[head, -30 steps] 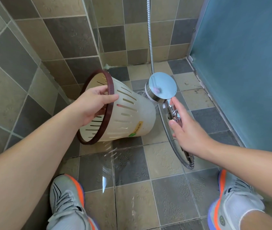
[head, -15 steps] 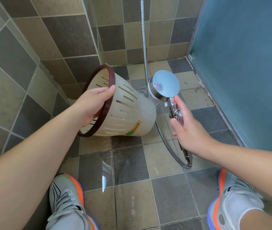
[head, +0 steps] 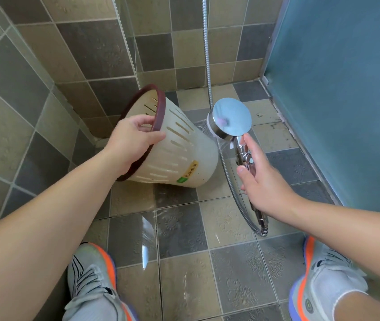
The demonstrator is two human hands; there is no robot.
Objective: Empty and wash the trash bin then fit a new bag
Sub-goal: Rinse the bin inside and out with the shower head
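A white slotted trash bin (head: 184, 156) with a dark red rim is tipped on its side above the tiled floor, its mouth turned toward me and to the left. My left hand (head: 131, 142) grips the rim, thumb outside on the wall and fingers inside. A chrome shower head (head: 230, 119) points at the bin's base, and water sprays from it onto the bin. My right hand (head: 261, 179) holds the shower handle, with the index finger stretched up along it.
A metal hose (head: 207, 54) hangs from above and loops under my right hand. Tiled walls (head: 33, 77) stand left and behind, a frosted blue door (head: 335, 89) on the right. The floor (head: 179, 230) is wet. My two shoes (head: 91, 281) stand near the bottom edge.
The bin has tilted so its mouth turns further away to the left and its base drops lower. The shower head has moved slightly right and lower, still spraying at the base.
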